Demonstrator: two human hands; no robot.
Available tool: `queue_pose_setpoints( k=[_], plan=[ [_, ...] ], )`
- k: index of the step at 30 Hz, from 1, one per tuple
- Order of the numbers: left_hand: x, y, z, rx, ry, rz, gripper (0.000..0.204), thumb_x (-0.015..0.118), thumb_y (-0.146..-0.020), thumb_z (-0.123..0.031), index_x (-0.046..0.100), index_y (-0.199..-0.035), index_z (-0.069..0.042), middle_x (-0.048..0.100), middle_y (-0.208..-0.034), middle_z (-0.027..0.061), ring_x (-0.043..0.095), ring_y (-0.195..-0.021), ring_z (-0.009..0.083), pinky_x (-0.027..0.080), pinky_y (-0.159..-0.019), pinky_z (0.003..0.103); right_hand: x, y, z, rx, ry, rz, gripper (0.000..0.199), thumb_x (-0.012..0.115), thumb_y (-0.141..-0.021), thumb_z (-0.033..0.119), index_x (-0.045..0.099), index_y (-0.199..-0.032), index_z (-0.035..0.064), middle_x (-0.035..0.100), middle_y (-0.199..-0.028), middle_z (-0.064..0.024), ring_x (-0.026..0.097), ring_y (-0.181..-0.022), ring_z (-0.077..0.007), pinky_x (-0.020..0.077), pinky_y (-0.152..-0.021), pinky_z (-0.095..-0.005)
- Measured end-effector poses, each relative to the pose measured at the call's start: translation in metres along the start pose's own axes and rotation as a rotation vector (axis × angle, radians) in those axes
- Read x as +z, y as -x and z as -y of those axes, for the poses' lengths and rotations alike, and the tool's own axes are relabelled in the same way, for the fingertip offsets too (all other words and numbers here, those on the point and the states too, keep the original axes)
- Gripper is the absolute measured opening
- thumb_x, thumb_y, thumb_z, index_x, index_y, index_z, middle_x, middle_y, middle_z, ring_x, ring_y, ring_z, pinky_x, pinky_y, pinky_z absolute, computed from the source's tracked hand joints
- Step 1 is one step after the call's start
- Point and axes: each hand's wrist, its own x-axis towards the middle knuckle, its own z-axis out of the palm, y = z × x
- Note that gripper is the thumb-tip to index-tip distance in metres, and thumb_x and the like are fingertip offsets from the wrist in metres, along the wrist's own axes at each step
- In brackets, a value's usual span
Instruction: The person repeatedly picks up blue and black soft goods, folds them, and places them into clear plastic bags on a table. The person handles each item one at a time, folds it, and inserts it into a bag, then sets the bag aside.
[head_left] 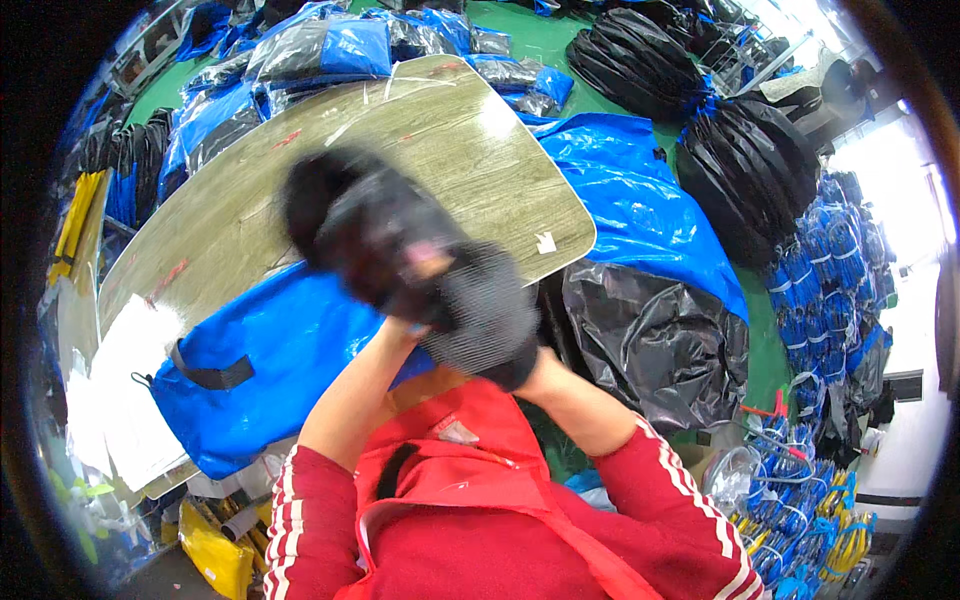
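Observation:
My right hand (485,310) seems to be in a dark ribbed knit glove with a black cuff at the wrist. My left hand (403,327) shows only bare skin near the wrist; the rest is hidden in or behind a blurred black item (375,225). This item looks soft and has a small pinkish patch. Both hands meet at it above the table's near edge, and motion smears their fingers. Below and left of them lies a flat blue bag (270,350) with a black strap handle (212,372).
The wood-look table (430,130) carries white paper sheets (125,400) at its left. Blue-and-black packed bags (320,55) line its far side. Blue-and-black sheeting (650,330) hangs at the right. Bunched black bags (745,165) and blue wire-like bundles (825,270) stand beyond.

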Motion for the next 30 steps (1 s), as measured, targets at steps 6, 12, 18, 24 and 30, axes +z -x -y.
queue_pose_setpoints(
  k=[6, 12, 18, 24, 30],
  plan=[
    [0.035, 0.129, -0.004, 0.127, -1.431, 0.557, 0.052, 0.045, -0.098, -0.043, 0.049, -0.137, -0.008, 0.052, -0.136, 0.0162, 0.054, -0.12, 0.0284, 0.039, -0.104, 0.04, 0.095, -0.003, 0.036, -0.015, 0.141, 0.321, 0.063, 0.067, -0.076, 0.038, 0.05, -0.135, 0.0267, 0.038, -0.144, -0.0217, 0.031, -0.134, -0.0465, 0.0161, -0.106, -0.0679],
    [0.017, 0.176, -0.12, 0.434, -1.956, -0.392, 0.058, 0.06, -0.082, -0.044, 0.055, -0.13, -0.013, 0.064, -0.114, 0.0175, 0.055, -0.117, 0.0347, 0.036, -0.105, 0.047, 0.083, 0.002, 0.043, -0.042, 0.095, 0.547, 0.074, 0.067, -0.073, 0.05, 0.047, -0.139, 0.023, 0.031, -0.149, -0.0201, 0.025, -0.14, -0.0397, 0.013, -0.107, -0.07],
    [-0.09, 0.158, -0.103, 0.45, -2.164, -0.329, 0.066, 0.055, -0.081, -0.053, 0.048, -0.138, -0.021, 0.036, -0.148, 0.0156, 0.023, -0.14, 0.0424, 0.01, -0.113, 0.061, 0.074, 0.008, -0.014, -0.118, 0.235, 0.309, 0.073, 0.059, -0.076, 0.063, 0.052, -0.134, 0.0194, 0.044, -0.141, -0.0167, 0.039, -0.13, -0.0381, 0.0229, -0.107, -0.0589],
    [-0.103, 0.145, -0.084, 0.555, -2.046, -0.38, 0.061, 0.051, -0.084, -0.048, 0.047, -0.138, -0.021, 0.035, -0.149, 0.0166, 0.023, -0.14, 0.0418, 0.008, -0.113, 0.062, 0.098, -0.001, 0.003, -0.027, 0.298, 0.411, 0.083, 0.059, -0.073, 0.066, 0.051, -0.134, 0.0114, 0.045, -0.14, -0.0167, 0.039, -0.13, -0.0372, 0.0237, -0.111, -0.0527],
    [-0.1, 0.218, -0.13, 0.18, -2.333, -0.514, 0.056, 0.056, -0.085, -0.042, 0.051, -0.133, -0.014, 0.044, -0.143, 0.0131, 0.034, -0.136, 0.0346, 0.009, -0.116, 0.057, 0.136, -0.04, 0.042, -0.26, 0.063, 0.447, 0.072, 0.067, -0.075, 0.045, 0.052, -0.128, -0.0003, 0.051, -0.13, -0.0206, 0.044, -0.126, -0.0374, 0.0265, -0.11, -0.0496]
  ],
)
